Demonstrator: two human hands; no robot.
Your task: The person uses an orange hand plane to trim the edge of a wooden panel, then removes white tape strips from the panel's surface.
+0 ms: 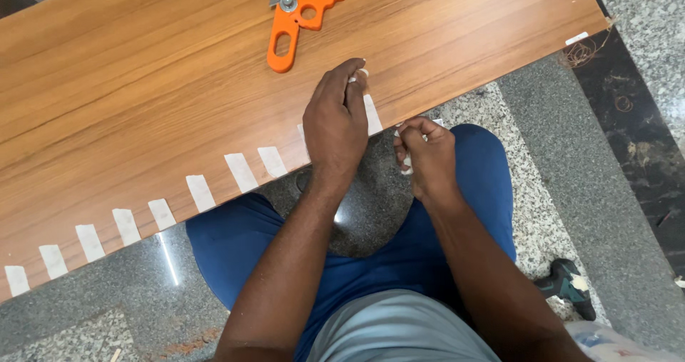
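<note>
**Hands at the taped edge of a wooden board**

The left hand (pixel 335 123) lies palm down on the wooden board (pixel 143 98), fingers curled over a strip of white tape (pixel 372 114) at the board's near edge. The right hand (pixel 427 155), just beside the edge, is closed in a pinch on a small white piece of tape (pixel 407 164). More tape strips (pixel 241 171) line the edge to the left. An orange jig (pixel 303 12) rests further up the board. A power drill (pixel 569 285) lies on the granite floor (pixel 571 155).
</note>
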